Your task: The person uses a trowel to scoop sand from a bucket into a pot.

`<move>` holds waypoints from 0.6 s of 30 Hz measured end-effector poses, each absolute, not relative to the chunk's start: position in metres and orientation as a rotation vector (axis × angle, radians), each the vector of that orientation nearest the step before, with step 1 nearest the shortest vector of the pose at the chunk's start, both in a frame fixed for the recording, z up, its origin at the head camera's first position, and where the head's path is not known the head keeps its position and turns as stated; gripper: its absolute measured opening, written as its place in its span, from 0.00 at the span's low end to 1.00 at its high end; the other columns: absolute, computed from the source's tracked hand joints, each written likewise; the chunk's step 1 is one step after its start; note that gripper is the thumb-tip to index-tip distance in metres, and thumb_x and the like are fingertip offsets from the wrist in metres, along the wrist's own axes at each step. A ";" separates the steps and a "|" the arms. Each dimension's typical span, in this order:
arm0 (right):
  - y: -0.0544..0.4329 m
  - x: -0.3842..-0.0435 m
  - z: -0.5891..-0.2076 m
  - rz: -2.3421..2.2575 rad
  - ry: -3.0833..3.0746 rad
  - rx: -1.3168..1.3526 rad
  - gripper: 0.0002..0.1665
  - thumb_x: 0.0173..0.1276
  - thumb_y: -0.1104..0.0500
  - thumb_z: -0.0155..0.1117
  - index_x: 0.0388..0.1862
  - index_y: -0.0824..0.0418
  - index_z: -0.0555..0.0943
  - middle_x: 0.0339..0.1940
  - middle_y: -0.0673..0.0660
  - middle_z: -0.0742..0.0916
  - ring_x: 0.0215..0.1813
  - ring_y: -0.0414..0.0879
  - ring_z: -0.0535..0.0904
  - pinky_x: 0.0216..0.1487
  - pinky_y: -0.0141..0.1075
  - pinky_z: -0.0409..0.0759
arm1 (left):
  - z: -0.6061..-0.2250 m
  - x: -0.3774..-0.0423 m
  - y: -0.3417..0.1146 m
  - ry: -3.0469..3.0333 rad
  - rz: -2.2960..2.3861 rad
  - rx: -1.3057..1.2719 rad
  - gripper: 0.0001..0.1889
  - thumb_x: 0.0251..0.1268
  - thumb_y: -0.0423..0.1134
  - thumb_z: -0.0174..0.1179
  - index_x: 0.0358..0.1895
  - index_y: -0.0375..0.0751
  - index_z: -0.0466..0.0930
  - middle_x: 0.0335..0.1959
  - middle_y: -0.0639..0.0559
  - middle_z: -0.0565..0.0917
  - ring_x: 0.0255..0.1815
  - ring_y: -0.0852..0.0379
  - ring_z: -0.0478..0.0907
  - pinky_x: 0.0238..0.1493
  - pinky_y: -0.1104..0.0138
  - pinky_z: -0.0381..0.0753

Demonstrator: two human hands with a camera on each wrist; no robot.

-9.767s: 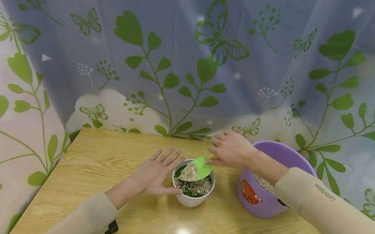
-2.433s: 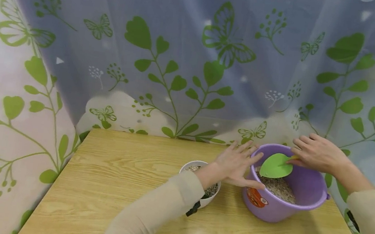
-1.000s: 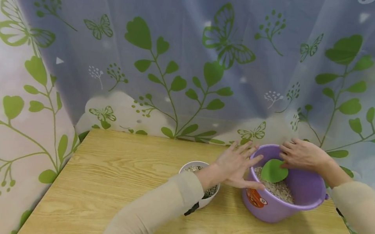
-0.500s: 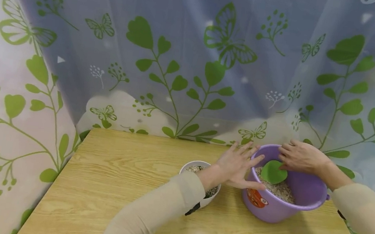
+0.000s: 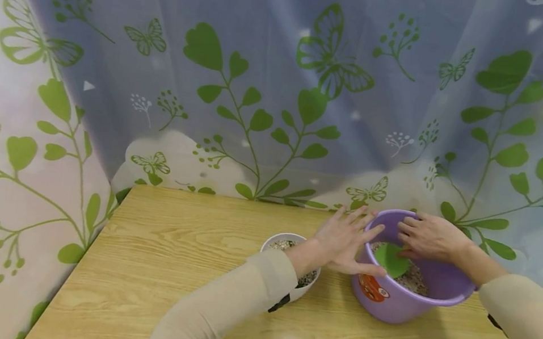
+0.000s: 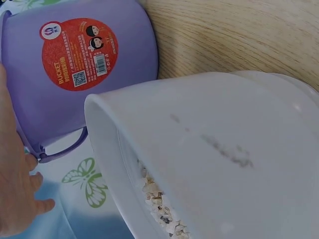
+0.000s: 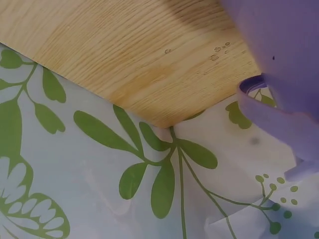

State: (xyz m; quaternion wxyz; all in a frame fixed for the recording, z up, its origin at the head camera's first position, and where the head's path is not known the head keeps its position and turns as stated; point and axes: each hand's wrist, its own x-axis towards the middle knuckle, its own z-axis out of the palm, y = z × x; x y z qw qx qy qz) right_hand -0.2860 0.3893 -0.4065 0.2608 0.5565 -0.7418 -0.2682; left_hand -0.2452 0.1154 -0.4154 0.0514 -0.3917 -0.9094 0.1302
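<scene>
A purple bucket [image 5: 452,282] stands at the right of the table, part filled with pale, coarse grit [image 5: 413,281]. My right hand [image 5: 429,237] reaches in over its back rim and grips a small green trowel [image 5: 390,259], its leaf-shaped blade down at the grit. The trowel's handle is hidden in the fingers. My left hand [image 5: 341,244] lies with spread fingers against the bucket's left rim. Under the left forearm stands a white pot [image 6: 214,139] with pale bits [image 6: 157,199] inside; the sleeve covers much of it in the head view.
The wooden table [image 5: 178,249] ends at a printed curtain [image 5: 239,102] behind. A purple handle [image 7: 274,112] loops from the bucket's side in the right wrist view. The bucket's red label [image 6: 79,55] faces the white pot.
The trowel went from over the white pot to the bucket, and has just sunk lower toward the grit with my right hand. My left hand moved from the pot to the bucket's rim.
</scene>
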 end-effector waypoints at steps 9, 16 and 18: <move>0.385 -0.283 -0.413 -0.667 -2.047 1.504 0.32 0.54 0.28 0.73 0.22 0.52 0.74 0.25 0.48 0.78 0.30 0.44 0.73 0.33 0.37 0.76 | -0.414 -0.244 0.116 -2.770 0.398 -1.200 0.56 0.64 0.88 0.25 0.88 0.60 0.32 0.90 0.53 0.34 0.92 0.50 0.35 0.92 0.47 0.41; 0.385 -0.277 -0.419 -0.632 -2.113 1.468 0.31 0.54 0.27 0.72 0.24 0.53 0.78 0.25 0.48 0.81 0.29 0.45 0.76 0.33 0.38 0.74 | -0.413 -0.244 0.116 -2.768 0.385 -1.198 0.55 0.64 0.88 0.26 0.88 0.60 0.35 0.91 0.54 0.36 0.92 0.50 0.36 0.92 0.48 0.44; 0.385 -0.275 -0.420 -0.629 -2.127 1.464 0.31 0.54 0.27 0.72 0.24 0.53 0.79 0.26 0.48 0.82 0.30 0.45 0.77 0.33 0.38 0.76 | -0.413 -0.245 0.115 -2.768 0.381 -1.202 0.55 0.65 0.88 0.26 0.88 0.60 0.35 0.91 0.53 0.36 0.92 0.50 0.37 0.91 0.47 0.44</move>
